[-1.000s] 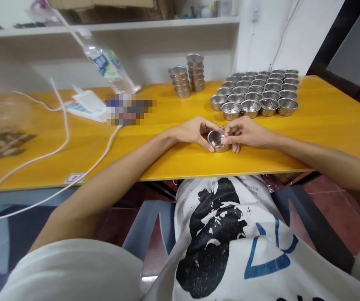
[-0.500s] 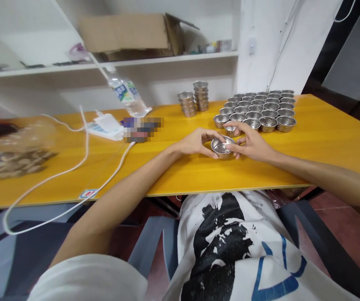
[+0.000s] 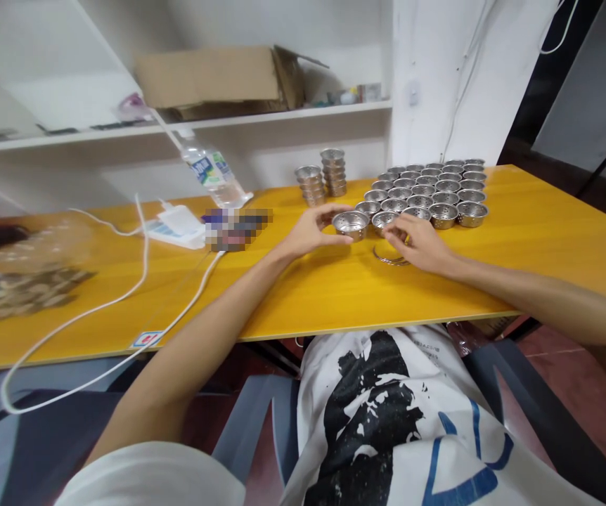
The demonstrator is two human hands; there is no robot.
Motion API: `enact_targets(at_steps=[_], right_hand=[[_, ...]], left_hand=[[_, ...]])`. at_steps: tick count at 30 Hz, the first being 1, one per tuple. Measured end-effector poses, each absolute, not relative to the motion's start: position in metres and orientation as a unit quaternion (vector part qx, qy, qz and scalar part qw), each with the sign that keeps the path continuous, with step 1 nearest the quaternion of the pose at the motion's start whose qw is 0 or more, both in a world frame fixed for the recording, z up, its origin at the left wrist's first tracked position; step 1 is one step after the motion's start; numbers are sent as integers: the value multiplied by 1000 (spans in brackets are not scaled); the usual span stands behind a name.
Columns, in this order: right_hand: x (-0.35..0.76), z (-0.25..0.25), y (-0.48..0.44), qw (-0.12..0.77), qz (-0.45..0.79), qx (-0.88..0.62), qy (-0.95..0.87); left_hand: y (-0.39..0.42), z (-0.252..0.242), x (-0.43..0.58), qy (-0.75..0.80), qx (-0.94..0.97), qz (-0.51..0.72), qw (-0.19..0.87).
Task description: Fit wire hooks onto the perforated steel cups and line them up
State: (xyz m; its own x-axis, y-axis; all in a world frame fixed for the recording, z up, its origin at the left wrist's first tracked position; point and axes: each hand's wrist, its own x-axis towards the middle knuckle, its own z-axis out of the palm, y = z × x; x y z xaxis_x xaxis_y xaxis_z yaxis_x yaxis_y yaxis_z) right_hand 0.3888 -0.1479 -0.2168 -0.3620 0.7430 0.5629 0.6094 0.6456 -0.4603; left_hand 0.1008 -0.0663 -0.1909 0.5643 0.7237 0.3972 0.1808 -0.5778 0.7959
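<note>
A perforated metal cup (image 3: 351, 225) sits between the thumb and fingers of my left hand (image 3: 308, 232), near the front left corner of a block of similar cups (image 3: 422, 191). Just right of it is another cup (image 3: 382, 221), partly covered by my right hand (image 3: 417, 241). The right fingers are drawn together over that cup's near edge; what they pinch, if anything, is hidden. Thin curved metal, like a ring (image 3: 387, 260), shows on the yellow table (image 3: 303, 299) below the right fingertips, its right end hidden by the hand.
Two stacks of metal cups (image 3: 311, 184) (image 3: 333, 172) stand behind my left hand. Farther left are a tilted water bottle (image 3: 213, 169), a power strip (image 3: 179, 225), a looping white cable (image 3: 146, 267) and a plastic bag with brownish pieces (image 3: 34, 284). A cardboard box (image 3: 208, 77) rests on the shelf.
Both hands have moved apart. My left hand and a cup are farther left and nearer the stacks. Curved metal now shows below my right hand. The view has shifted slightly.
</note>
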Motion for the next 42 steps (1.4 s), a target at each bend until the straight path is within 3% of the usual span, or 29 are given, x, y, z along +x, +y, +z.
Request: enact_targets(at_steps=[4,9,33,42], right_hand=[[390,-222,-149,260,-25,-390,-883],[386,-228,-154,199,-77,-345,-914],[387,-234,-150,205,-87,-322,-920],[386,-229,-148,177,-81,-340,-920]], left_hand=[[-51,-203,100,324,813,387,290],[-40,-218,107,327,830,391,226],[-20,-244,112,293,881,345,138],[36,-201,75,494,708,504,10]])
